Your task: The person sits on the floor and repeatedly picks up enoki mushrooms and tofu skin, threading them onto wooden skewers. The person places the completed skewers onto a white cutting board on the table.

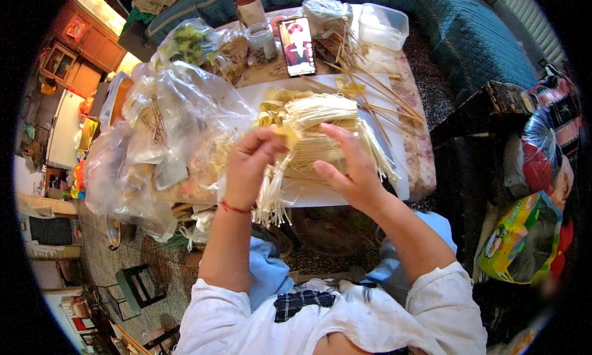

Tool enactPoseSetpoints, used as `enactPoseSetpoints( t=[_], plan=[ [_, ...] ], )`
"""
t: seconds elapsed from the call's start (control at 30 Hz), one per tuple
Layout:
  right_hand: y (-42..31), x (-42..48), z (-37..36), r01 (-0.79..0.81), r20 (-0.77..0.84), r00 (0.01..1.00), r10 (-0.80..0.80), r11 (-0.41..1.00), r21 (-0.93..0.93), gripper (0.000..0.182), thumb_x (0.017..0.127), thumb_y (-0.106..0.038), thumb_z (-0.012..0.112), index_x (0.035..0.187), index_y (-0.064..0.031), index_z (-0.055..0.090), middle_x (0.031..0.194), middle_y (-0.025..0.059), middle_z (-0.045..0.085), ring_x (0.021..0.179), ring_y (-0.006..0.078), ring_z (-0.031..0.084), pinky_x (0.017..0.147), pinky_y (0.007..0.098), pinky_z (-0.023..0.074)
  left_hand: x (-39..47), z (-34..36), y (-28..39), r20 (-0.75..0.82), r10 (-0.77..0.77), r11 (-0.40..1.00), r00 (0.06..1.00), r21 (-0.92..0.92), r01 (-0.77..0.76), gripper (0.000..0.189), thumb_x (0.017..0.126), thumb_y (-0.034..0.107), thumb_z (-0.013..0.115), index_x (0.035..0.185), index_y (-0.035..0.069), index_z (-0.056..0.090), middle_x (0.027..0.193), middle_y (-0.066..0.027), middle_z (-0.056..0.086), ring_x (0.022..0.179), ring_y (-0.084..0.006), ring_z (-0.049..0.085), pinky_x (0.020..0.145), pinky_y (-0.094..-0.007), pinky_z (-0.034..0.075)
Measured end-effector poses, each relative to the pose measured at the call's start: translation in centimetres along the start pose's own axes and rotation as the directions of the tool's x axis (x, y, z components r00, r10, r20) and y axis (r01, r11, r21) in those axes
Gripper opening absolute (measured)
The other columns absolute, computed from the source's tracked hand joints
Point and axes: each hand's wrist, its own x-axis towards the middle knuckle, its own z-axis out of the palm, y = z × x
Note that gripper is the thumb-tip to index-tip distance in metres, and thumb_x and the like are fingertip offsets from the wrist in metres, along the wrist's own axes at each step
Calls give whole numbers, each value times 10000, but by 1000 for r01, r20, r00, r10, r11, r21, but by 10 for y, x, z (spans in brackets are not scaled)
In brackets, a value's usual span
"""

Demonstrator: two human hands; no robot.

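My left hand (259, 151), with a red string on its wrist, pinches a yellow sheet strip (287, 135), likely tofu skin, over the board's near left part. A small bunch of enoki mushrooms (273, 193) hangs below it over the board's front edge; whether the hand also holds it is unclear. My right hand (347, 165) is spread beside the big pile of enoki mushrooms (323, 107), with no object seen in its fingers. Folded yellow strips (273, 110) lie left of the pile. Thin wooden skewers (388, 96) lie across the white board (314, 197) at the right.
Plastic bags (194, 91) crowd the table's left side, one with green leaves (189, 40). Behind the board stand a glass jar (262, 40), a lit phone (297, 45), a bottle (249, 10) and a clear plastic tub (383, 26). A blue-green sofa (485, 40) borders the table.
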Motion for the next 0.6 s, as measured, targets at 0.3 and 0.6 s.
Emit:
enactPoseSetpoints(
  t=[0.3, 0.6],
  plan=[
    [35, 15, -75, -485, 48, 765, 642, 526, 699, 151, 874, -179, 527, 916, -38, 556, 810, 37, 581, 698, 99, 559, 641, 235, 478, 9, 87, -20, 168, -83, 964, 982, 263, 36, 223, 861, 213, 552, 939, 17, 624, 780, -53, 638, 676, -105, 594, 567, -236, 454],
    [41, 13, -127, -378, -240, 794, 559, 762, 525, 218, 870, -108, 490, 1073, -33, 467, 735, 38, 537, 562, 73, 487, 477, 207, 409, 46, 178, -48, 172, -143, 190, 975, 971, -144, 486, 775, 495, 561, 747, 18, 647, 768, -174, 628, 727, -318, 624, 636, -390, 498]
  ],
)
